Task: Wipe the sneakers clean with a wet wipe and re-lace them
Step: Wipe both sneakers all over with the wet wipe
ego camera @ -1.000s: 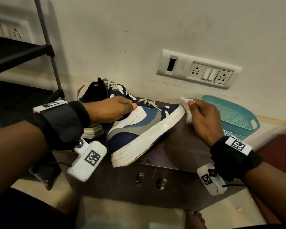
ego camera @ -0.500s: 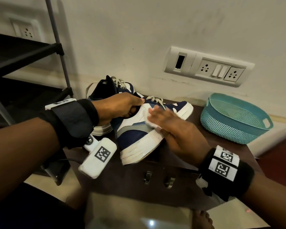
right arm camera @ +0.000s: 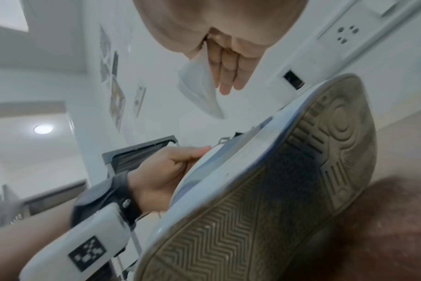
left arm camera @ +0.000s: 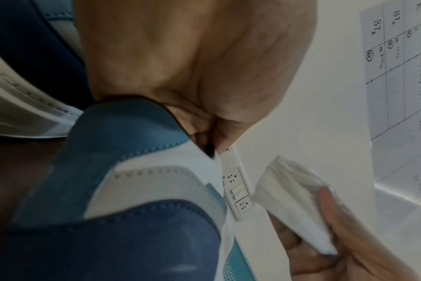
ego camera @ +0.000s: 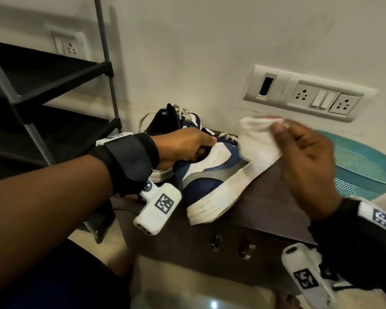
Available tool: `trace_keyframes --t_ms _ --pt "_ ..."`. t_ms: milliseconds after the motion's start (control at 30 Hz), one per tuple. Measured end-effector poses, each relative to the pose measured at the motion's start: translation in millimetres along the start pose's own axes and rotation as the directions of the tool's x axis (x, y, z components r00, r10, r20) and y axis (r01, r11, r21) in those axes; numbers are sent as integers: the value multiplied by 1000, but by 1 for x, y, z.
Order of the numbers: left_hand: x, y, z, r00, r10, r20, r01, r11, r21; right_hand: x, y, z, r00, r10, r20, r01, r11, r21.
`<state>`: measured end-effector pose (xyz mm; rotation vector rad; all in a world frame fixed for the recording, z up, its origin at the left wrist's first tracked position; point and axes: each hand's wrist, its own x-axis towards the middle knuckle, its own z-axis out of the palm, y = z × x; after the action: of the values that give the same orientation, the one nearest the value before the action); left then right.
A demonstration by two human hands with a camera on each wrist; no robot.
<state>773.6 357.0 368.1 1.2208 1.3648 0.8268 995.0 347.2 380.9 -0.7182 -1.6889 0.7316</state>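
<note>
A blue, white and grey sneaker (ego camera: 210,175) is tilted on its outer edge on the dark wooden cabinet (ego camera: 265,197), its ridged sole (right arm camera: 264,199) turned toward my right wrist. My left hand (ego camera: 187,146) grips it at the collar, fingers curled inside the opening. My right hand (ego camera: 299,152) is lifted just above and right of the toe and pinches a folded white wet wipe (ego camera: 256,141), which hangs over the toe end. The second sneaker (ego camera: 172,121) stands behind, partly hidden by my left hand, with cream laces (ego camera: 185,113) loose.
A teal plastic basket (ego camera: 366,166) sits on the cabinet at the right, against the wall. A white socket panel (ego camera: 305,94) is on the wall above. A black shoe rack (ego camera: 42,97) stands at the left. Two metal handles (ego camera: 232,246) are on the cabinet front.
Half a second ago my right hand pressed the wipe on the sneaker's side; it has now lifted up and right off the shoe with the wipe. My left hand keeps its grip.
</note>
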Motion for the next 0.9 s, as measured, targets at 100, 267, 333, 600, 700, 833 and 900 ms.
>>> trace_keyframes --t_ms 100,267,333,600,700,833,900 --pt "1 0 1 1000 -25 4 25 999 -29 3 8 -5 999 -21 -30 17 992 -122" --pt "5 0 4 999 -27 34 28 999 -31 -53 24 43 802 -189 567 487 756 -438" --pt "3 1 4 999 -34 40 35 999 -30 -61 25 55 570 -253 782 667 698 -261" --pt "1 2 5 993 -32 114 33 999 -6 -17 34 1 394 -276 877 740 660 -125" --pt "1 3 3 994 -37 105 38 999 -2 -8 45 -19 473 -264 841 721 665 -196" --pt "5 1 -1 998 -35 59 36 999 -17 -19 48 -22 602 -232 764 671 665 -327" --pt "10 -2 -3 998 -32 56 34 999 -39 -37 40 -1 629 -218 746 640 690 -338"
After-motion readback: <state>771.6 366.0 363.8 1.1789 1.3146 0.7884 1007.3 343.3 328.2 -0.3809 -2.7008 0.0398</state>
